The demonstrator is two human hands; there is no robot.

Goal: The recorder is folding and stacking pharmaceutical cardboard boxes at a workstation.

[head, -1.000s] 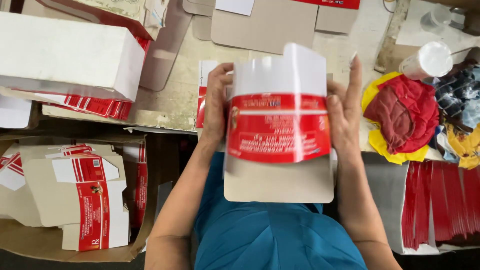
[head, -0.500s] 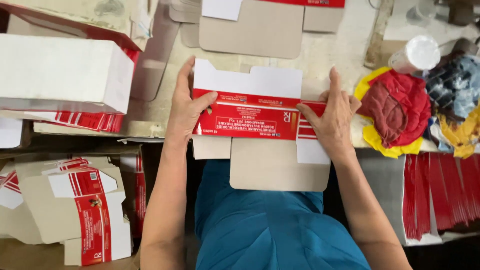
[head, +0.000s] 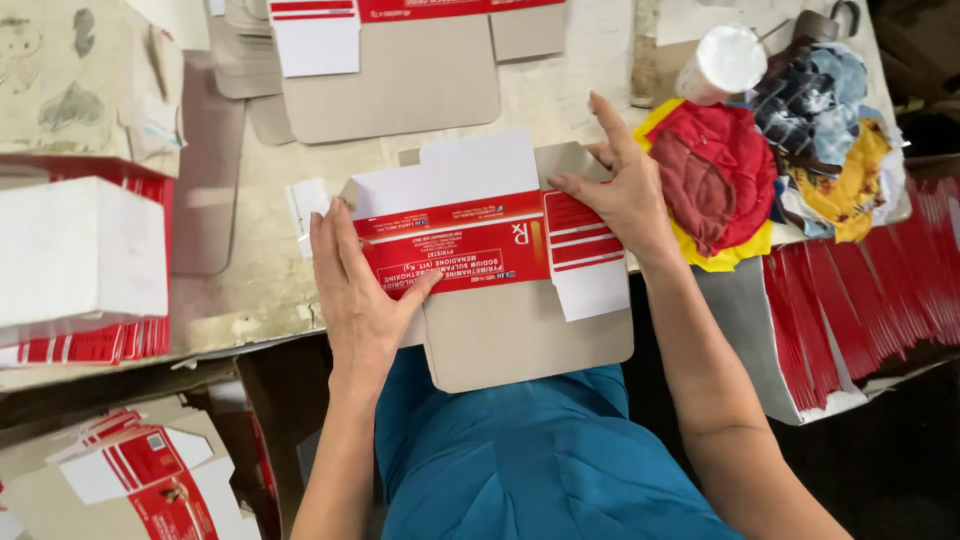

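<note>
A flat red-and-white carton blank (head: 470, 245), with a bare cardboard panel hanging toward me, lies on the worn table edge (head: 250, 290). My left hand (head: 360, 290) lies flat on the blank's left end, thumb on the red band. At the right end, my right hand (head: 620, 190) presses with spread fingers beside the striped side flap (head: 585, 250). Neither hand grips the blank; both press it down flat.
A white box (head: 80, 250) stands on red blanks at the left. More flat blanks (head: 400, 60) lie at the far side. Coloured rags (head: 760, 160) and a white-capped bottle (head: 722, 62) sit at the right. Red blanks (head: 870, 300) are stacked lower right; folded cartons (head: 130, 470) fill a box lower left.
The blank was held upright in front of me, then laid down on the table. My hands shifted from its edges to pressing on top of it, and it slid slightly away from me.
</note>
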